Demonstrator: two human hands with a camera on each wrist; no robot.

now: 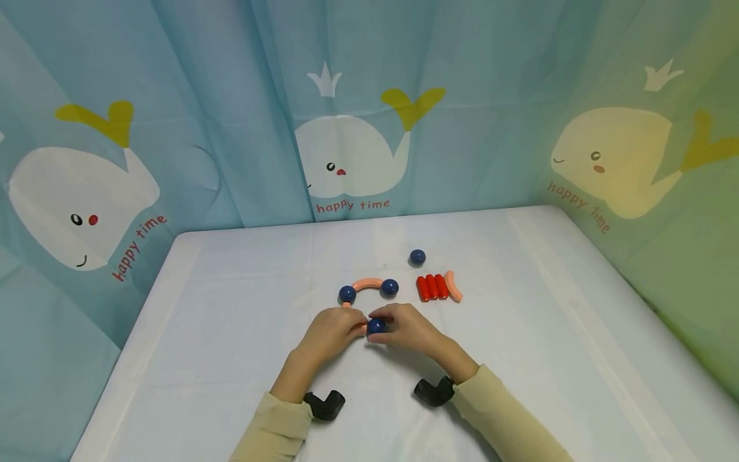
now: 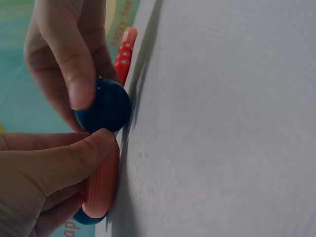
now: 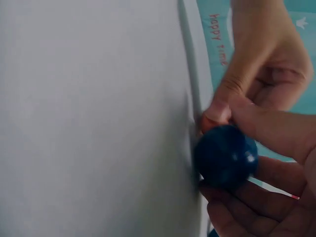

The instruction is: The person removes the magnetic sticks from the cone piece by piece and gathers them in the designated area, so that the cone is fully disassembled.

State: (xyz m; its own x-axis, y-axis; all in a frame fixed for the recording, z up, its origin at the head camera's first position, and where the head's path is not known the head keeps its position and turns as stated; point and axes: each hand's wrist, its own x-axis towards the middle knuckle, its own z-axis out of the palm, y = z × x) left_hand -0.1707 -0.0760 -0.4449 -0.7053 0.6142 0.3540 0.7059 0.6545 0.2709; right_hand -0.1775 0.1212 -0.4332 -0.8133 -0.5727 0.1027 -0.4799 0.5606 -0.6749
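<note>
My left hand [image 1: 331,332] pinches a curved orange rod [image 2: 102,182] between thumb and fingers. With thumb and fingertips, my right hand [image 1: 411,330] holds a dark blue ball [image 1: 376,326] against that rod's end. In the left wrist view the ball and rod touch; whether they are joined cannot be told. Just beyond the hands, a second blue ball [image 1: 347,294] meets an orange arc rod [image 1: 367,283], whose other end is at a third blue ball [image 1: 389,287]. Part of the held rod is hidden behind my left fingers.
A loose blue ball [image 1: 417,257] lies farther back on the white table [image 1: 242,308]. Several short red rods [image 1: 432,287] lie side by side at the right, beside a loose curved orange rod [image 1: 453,286]. A whale-print curtain [image 1: 242,128] hangs behind the table.
</note>
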